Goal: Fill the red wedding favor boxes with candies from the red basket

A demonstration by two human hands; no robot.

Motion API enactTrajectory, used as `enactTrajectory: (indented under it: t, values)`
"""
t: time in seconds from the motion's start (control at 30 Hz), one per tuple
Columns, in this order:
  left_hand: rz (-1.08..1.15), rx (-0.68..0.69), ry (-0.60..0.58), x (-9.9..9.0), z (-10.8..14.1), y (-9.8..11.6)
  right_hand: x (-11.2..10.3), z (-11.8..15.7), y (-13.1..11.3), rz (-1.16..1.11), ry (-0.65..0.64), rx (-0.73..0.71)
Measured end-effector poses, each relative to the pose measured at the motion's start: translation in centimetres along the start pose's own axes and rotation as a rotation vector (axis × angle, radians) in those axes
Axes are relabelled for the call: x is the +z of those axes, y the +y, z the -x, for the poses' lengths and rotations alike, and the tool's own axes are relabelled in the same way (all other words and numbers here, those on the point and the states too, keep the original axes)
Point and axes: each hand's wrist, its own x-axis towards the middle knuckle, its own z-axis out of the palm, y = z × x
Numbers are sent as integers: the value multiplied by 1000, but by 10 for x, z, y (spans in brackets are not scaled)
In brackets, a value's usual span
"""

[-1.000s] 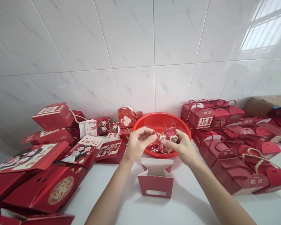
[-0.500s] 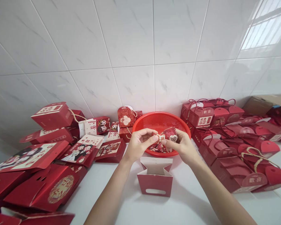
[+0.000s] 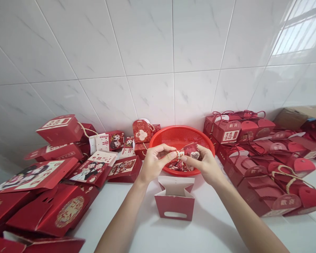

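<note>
Over the red plastic basket (image 3: 183,130), my left hand (image 3: 156,161) is closed, thumb and fingers pinching one end of a small wrapped candy (image 3: 180,153) in red and cream. My right hand (image 3: 204,165) is closed too. Its thumb and fingertips meet the candy's other end, and a red packet (image 3: 193,152) with a pale heart sits against its fingers. More shiny wrapped sweets (image 3: 179,166) lie in the basket below. Just in front of the basket, between my forearms, stands an open red gift box (image 3: 174,207) with an oval slot in its near side.
Red gift boxes (image 3: 46,207) with printed couples and gold patterns are piled on the left. Rows of closed red boxes with rope handles (image 3: 252,175) fill the right. A cardboard box (image 3: 295,117) stands at the back right. Behind everything rises a tiled wall (image 3: 152,95).
The small candy has shifted slightly left between my fingertips. My hands otherwise keep nearly the same place, and the open box stands where it was.
</note>
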Motion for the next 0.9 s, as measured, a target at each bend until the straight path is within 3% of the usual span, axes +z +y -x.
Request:
enactTrajectory:
  t: [0.33,0.5,0.9]
  values:
    - [122,-33,-107,0,0,1,-2,2,-1,-13,21,-46]
    - [98,-12,-56,2,2,3,-1,3,-2,10,46,-58]
    - [103,82,-71,1,2,4,0,4,-7,17,64,-51]
